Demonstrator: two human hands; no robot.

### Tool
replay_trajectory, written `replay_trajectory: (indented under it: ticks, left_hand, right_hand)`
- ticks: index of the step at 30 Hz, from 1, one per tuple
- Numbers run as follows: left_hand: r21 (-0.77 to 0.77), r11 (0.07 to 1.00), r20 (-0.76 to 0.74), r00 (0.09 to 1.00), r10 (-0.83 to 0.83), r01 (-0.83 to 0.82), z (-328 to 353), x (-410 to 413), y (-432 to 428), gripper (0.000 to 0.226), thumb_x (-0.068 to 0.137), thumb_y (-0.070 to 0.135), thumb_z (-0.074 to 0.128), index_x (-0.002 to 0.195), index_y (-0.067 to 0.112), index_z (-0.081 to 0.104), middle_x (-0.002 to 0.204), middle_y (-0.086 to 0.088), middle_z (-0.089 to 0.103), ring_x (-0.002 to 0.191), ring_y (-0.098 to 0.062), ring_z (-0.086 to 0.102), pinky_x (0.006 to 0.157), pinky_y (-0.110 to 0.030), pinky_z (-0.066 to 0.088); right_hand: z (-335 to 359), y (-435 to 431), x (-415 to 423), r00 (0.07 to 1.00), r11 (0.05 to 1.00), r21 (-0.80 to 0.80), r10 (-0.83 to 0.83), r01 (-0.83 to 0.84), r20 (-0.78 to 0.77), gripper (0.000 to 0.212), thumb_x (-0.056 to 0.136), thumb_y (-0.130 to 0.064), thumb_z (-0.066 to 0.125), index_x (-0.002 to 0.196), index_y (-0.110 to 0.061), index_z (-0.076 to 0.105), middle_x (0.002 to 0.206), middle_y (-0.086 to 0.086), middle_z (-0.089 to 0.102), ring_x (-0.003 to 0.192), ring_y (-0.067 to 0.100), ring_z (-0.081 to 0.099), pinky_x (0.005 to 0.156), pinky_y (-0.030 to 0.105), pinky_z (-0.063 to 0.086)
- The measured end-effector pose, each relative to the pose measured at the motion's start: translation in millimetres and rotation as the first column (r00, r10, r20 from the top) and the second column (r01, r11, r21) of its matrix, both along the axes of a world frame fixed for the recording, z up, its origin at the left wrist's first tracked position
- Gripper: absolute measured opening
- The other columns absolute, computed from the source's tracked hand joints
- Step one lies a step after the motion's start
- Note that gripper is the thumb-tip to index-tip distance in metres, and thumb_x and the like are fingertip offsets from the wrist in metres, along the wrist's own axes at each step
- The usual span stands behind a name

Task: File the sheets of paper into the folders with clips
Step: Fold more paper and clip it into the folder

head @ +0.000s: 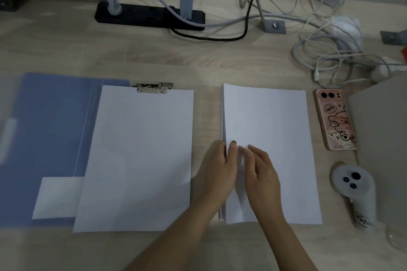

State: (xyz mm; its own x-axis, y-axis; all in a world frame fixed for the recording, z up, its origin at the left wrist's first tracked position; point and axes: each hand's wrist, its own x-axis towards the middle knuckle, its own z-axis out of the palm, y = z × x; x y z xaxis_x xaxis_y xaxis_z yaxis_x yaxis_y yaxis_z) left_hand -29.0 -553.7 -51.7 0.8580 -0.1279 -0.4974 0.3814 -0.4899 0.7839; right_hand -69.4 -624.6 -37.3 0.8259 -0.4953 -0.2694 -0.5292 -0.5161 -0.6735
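Sheets of white paper (268, 130) lie stacked right of centre on the tabletop (207, 61). The left hand (218, 171) pinches the stack's lifted left edge, thumb on top. The right hand (262, 171), fingers loosely straight, rests on the top sheet just beside it. To the left, an open blue folder (52, 121) holds one sheet (141, 149) under its metal clip (154, 87). A phone (335, 119) and a white controller (354, 189) lie to the right, and a black power strip (143, 15) sits at the far side.
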Motion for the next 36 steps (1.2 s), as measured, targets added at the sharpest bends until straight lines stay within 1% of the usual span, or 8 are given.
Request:
replay_trajectory:
  ticks: [7,12,16,20,24,28,30,36]
  left_hand:
    - [0.195,0.979,0.089,0.993,-0.082,0.064,10.3,8.9,2.5,0.027,0.097,0.031,0.039,0.118,0.017,0.047,0.115,0.000,0.058,0.101,-0.017,0.058,0.077,-0.020,0.043]
    - [-0.206,0.978,-0.022,1.000,0.020,-0.024,33.9,24.9,40.4,0.028,0.097,0.026,0.037,0.117,0.010,0.049,0.104,-0.018,0.057,0.094,-0.032,0.056,0.086,-0.044,0.047]
    - [-0.307,0.947,0.036,0.993,0.111,-0.095,55.3,42.9,97.9,0.023,0.098,0.017,0.037,0.116,0.017,0.051,0.105,0.008,0.061,0.092,0.001,0.057,0.075,-0.004,0.044]
    - [-0.267,0.942,0.033,0.975,0.220,-0.204,65.8,55.1,169.3,0.020,0.098,0.019,0.035,0.109,0.020,0.052,0.087,0.010,0.058,0.069,0.004,0.054,0.057,-0.002,0.041]
    - [-0.184,0.929,0.064,0.939,0.338,-0.322,68.2,62.7,249.4,0.014,0.098,0.017,0.037,0.098,0.025,0.049,0.086,0.017,0.050,0.077,0.002,0.046,0.059,0.005,0.034]
    - [-0.062,0.916,0.068,0.914,0.400,-0.396,53.7,66.9,325.0,0.015,0.098,0.017,0.037,0.092,0.010,0.049,0.068,0.006,0.039,0.060,-0.007,0.037,0.061,-0.024,0.032]
    - [-0.031,0.899,0.098,0.894,0.437,-0.436,44.8,68.6,365.4,0.020,0.097,0.016,0.039,0.092,0.006,0.055,0.065,0.005,0.041,0.060,-0.010,0.038,0.057,-0.020,0.033]
    - [-0.008,0.768,0.356,0.716,0.600,-0.640,33.0,73.6,468.1,0.022,0.097,0.016,0.040,0.109,0.019,0.058,0.110,-0.002,0.059,0.101,-0.018,0.057,0.089,-0.033,0.045]
  right_hand:
    - [11.3,-11.0,-1.6,0.999,0.999,0.004,0.032,-0.032,0.029,0.034,0.092,-0.017,0.049,0.125,-0.011,0.055,0.134,0.007,0.051,0.121,0.017,0.048,0.100,0.022,0.035]
    - [35.7,-56.1,2.3,0.979,0.979,0.028,-0.201,0.201,0.028,0.048,0.086,-0.034,0.057,0.128,-0.015,0.044,0.121,0.006,0.049,0.111,0.022,0.048,0.096,0.043,0.042]
    - [55.4,-43.7,12.1,0.962,0.828,0.491,-0.231,0.272,-0.144,0.034,0.089,-0.027,0.054,0.122,-0.019,0.054,0.111,0.004,0.066,0.105,0.027,0.061,0.091,0.047,0.047]
    - [72.1,14.4,27.4,0.988,0.634,0.761,-0.031,0.137,-0.152,0.027,0.086,-0.021,0.052,0.111,-0.026,0.062,0.105,-0.006,0.073,0.095,0.014,0.069,0.076,0.034,0.056]
    - [66.0,93.0,47.4,0.990,0.562,0.824,0.060,0.073,-0.129,0.033,0.079,-0.018,0.057,0.112,-0.020,0.063,0.106,-0.001,0.073,0.095,0.017,0.069,0.067,0.024,0.058]
    - [48.2,170.3,61.1,0.988,0.528,0.847,0.087,0.062,-0.126,0.029,0.086,-0.009,0.052,0.111,-0.019,0.063,0.105,0.000,0.073,0.096,0.018,0.069,0.071,0.026,0.058]
    - [40.7,207.0,67.1,0.983,0.525,0.849,0.116,0.063,-0.144,0.028,0.088,-0.008,0.052,0.110,-0.020,0.064,0.105,-0.001,0.073,0.096,0.017,0.069,0.076,0.026,0.058]
    - [23.8,271.0,79.9,0.975,0.561,0.824,0.129,0.079,-0.181,0.023,0.089,-0.010,0.051,0.101,-0.023,0.066,0.094,-0.006,0.075,0.085,0.011,0.071,0.060,0.019,0.056]
